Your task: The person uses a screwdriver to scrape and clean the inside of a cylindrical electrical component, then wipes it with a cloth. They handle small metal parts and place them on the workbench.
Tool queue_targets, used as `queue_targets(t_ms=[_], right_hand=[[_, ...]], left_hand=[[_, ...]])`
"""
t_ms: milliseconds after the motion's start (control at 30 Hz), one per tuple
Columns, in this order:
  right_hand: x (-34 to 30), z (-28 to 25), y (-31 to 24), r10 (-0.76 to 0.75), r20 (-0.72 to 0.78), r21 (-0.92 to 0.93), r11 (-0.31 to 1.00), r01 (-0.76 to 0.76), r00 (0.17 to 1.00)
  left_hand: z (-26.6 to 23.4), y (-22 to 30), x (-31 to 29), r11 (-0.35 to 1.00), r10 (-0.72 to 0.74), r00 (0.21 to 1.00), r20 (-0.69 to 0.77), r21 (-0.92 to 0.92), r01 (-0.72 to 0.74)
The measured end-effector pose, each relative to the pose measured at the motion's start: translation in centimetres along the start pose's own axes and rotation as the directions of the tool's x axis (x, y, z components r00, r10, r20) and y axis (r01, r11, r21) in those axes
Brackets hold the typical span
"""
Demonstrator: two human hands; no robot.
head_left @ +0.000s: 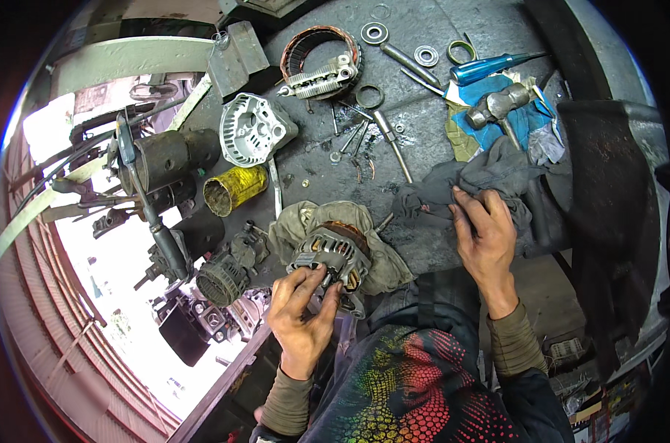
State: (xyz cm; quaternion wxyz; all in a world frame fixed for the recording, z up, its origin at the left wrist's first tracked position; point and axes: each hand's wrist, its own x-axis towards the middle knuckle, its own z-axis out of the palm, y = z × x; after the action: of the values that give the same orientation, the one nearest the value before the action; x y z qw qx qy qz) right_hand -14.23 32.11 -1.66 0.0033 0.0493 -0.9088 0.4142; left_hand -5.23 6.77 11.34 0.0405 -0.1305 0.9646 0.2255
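Note:
In front of me an alternator with a slotted metal housing and copper windings rests on a crumpled, greasy cloth at the bench's near edge. My left hand is closed at its near end, thumb and fingertips around a small dark part by the shaft. The fingers partly cover that part. To the right, my right hand has curled fingers, thumb and index close together, on a dark grey rag. How firmly they grip its folds is hard to see.
Behind lie a copper-wound stator with a rectifier, a silver housing, a yellow cylinder, bearings, bolts and a socket tool. A hammer and a blue screwdriver lie right. Greasy motors stand left.

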Motion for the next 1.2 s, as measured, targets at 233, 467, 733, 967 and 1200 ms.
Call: queue_targets(t_ms=[233, 467, 733, 967, 1200], right_hand=[[0.6, 0.0, 0.8, -0.04, 0.012, 0.003, 0.999, 0.04, 0.999], [2.4, -2.9, -3.2, 0.011, 0.097, 0.109, 0.994, -0.022, 0.995], [9.2, 10.6, -9.3, -0.562, 0.389, 0.191, 0.824, 0.533, 0.73], [10.9, 17.7, -10.1, -0.538, 0.629, 0.006, 0.725, 0.689, 0.561], [8.8, 9.3, -13.5, -0.471, 0.374, 0.064, 0.873, 0.484, 0.799]], left_hand=[[0.7, -0.2, -0.6, 0.999, -0.039, 0.998, -0.042, 0.013, 0.04], [1.0, -1.2, -0.6, 0.994, -0.018, 0.993, -0.114, -0.113, 0.005], [2.0, -3.0, -1.1, 0.966, 0.014, 0.982, -0.188, -0.251, -0.061], [2.4, -4.9, -1.4, 0.913, 0.076, 0.966, -0.249, -0.373, -0.168], [2.7, -6.3, -1.1, 0.893, 0.151, 0.946, -0.285, -0.371, -0.255]])
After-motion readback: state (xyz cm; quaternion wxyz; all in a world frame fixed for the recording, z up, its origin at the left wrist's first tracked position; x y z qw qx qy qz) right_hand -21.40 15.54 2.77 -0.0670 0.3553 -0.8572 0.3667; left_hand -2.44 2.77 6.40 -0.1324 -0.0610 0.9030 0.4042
